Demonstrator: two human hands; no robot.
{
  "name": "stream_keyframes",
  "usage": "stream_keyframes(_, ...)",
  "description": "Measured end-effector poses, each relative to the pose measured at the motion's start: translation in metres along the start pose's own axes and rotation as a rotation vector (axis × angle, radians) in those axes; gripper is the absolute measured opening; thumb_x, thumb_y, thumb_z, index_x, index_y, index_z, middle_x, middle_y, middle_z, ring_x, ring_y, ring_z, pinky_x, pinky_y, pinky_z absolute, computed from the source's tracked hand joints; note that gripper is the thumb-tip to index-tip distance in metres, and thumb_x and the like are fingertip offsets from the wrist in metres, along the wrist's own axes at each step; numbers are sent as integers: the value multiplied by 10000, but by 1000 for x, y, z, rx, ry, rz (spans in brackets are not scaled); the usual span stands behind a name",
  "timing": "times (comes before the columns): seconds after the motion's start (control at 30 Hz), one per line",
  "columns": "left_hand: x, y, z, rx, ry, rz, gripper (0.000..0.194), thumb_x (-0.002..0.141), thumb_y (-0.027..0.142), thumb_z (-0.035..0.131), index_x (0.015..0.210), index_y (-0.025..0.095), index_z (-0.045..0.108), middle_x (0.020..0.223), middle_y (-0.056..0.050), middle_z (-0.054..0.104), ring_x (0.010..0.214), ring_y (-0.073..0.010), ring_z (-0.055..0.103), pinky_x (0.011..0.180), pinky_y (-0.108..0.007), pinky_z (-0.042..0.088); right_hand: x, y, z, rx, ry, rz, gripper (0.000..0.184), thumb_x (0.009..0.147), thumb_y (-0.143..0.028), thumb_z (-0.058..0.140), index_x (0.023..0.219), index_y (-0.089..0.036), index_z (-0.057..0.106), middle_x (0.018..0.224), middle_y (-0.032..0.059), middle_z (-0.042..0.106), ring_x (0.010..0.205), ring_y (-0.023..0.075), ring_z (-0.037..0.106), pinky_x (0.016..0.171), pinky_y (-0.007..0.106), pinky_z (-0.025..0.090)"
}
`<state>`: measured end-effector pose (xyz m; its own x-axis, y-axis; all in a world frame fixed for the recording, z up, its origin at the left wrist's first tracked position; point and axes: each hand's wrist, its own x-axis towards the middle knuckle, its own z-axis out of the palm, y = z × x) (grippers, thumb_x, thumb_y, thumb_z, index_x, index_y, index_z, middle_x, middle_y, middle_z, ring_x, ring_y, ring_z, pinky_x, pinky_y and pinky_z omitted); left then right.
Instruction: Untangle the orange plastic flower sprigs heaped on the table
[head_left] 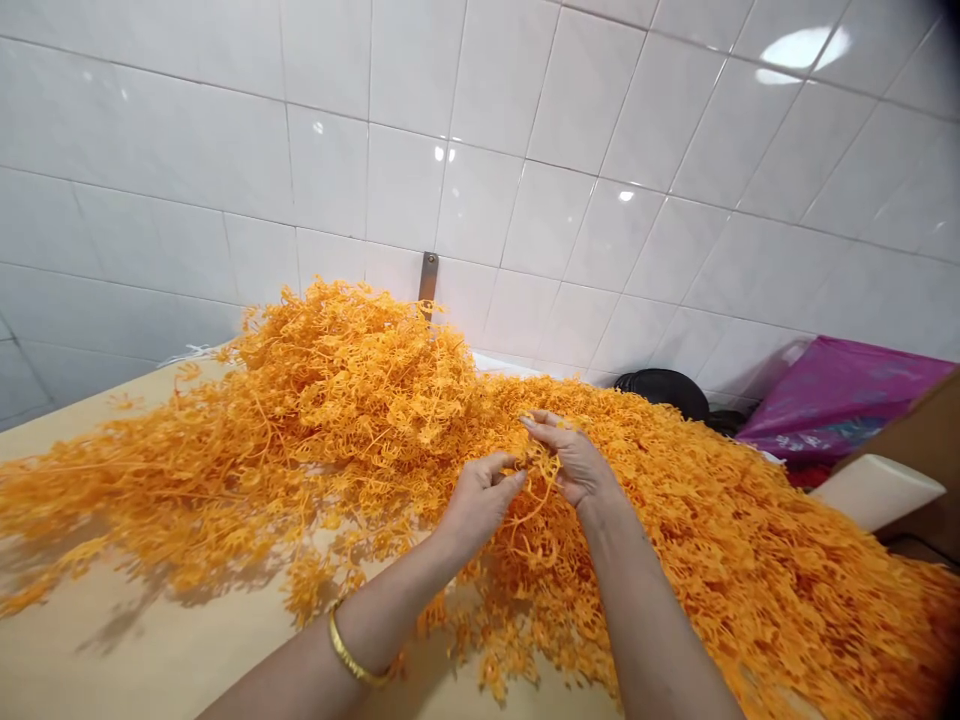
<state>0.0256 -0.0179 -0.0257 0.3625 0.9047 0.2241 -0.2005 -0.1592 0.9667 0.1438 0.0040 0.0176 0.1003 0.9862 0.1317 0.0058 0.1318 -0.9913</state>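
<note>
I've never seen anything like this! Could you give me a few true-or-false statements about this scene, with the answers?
1. The left hand wears a gold bangle on its wrist. True.
2. The right hand holds a pair of scissors. False: no tool shows, and its fingers are among tangled orange strands.
3. The orange heap lies on a pale wooden tabletop. True.
4. The wall behind is bare brick. False: it is covered in white glazed tiles.
5. A magenta plastic bag lies towards the right. True.
</note>
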Motion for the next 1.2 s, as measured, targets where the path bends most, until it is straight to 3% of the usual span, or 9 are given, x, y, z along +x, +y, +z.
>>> stream_keyframes(0.17, -1, 0, 2, -44, -92, -14, 240, 673, 320, 536, 532, 128, 515, 496, 38, 339, 489, -60, 263, 477, -206, 217, 6, 4, -5, 170, 63, 128, 251, 559, -368, 657, 654, -151, 575, 488, -46, 447, 415, 62, 389, 413, 205, 302)
stream_keyframes(0.37, 5, 1, -12, -113, 217, -136, 181, 602, 305, 605, 677, 141, 610, 481, 18, 433, 489, -88, 377, 472, -214, 272, 4, -3, -8, 213, 177, 128, 273, 557, -353, 676, 747, -183, 578, 733, 2, 590, 568, 102, 537, 520, 224, 377)
stream_keyframes(0.5, 7, 2, -15, -118, 310, -127, 193, 577, 277, 619, 716, 144, 617, 481, 28, 433, 444, -71, 358, 442, -211, 259, 1, -6, -9, 173, 168, 57, 305, 534, -361, 692, 749, -188, 564, 677, -9, 574, 596, 117, 554, 540, 228, 383)
stream_keyframes(0.67, 7, 6, -13, -154, 268, -92, 111, 588, 240, 588, 603, 136, 553, 449, 49, 405, 388, -37, 277, 407, -197, 218, 3, -8, -12, 50, 282, -26, 351, 548, -405, 667, 797, -194, 541, 761, 27, 565, 698, 148, 547, 553, 238, 399)
stream_keyframes(0.8, 7, 9, -14, -102, 299, -70, 99, 598, 220, 567, 586, 132, 525, 470, 39, 449, 403, -41, 311, 418, -196, 222, -2, -15, -10, -119, 475, -335, 324, 627, -404, 616, 857, -194, 523, 863, 46, 544, 772, 147, 519, 665, 263, 416)
stream_keyframes(0.9, 8, 8, -17, -44, 330, -28, 97, 603, 225, 568, 609, 132, 540, 446, 46, 423, 436, -62, 368, 443, -199, 256, -14, -24, 0, -323, 302, -484, 288, 701, -420, 540, 874, -190, 532, 855, 56, 554, 791, 157, 515, 710, 284, 411)
stream_keyframes(1.03, 11, 7, -20, -60, 296, 6, 106, 610, 238, 561, 634, 135, 548, 447, 46, 436, 424, -61, 362, 439, -199, 262, -23, -23, 12, -715, -12, -426, 446, 651, -384, 593, 1054, -223, 495, 1003, 65, 521, 889, 196, 487, 746, 321, 389)
stream_keyframes(1.1, 11, 8, -21, -96, 312, -6, 114, 616, 244, 556, 659, 140, 544, 448, 49, 439, 412, -55, 353, 429, -193, 257, -21, -18, 13, -873, -43, -385, 505, 664, -295, 564, 1147, -231, 431, 1041, 77, 499, 897, 207, 481, 724, 320, 384)
stream_keyframes(1.2, 13, 10, -23, -173, 387, -88, 162, 628, 236, 539, 770, 158, 538, 496, 46, 479, 403, -51, 350, 412, -180, 263, -14, -11, 8, -1063, 34, -288, 468, 695, -140, 427, 1161, -174, 420, 854, 86, 556, 775, 202, 511, 635, 289, 364)
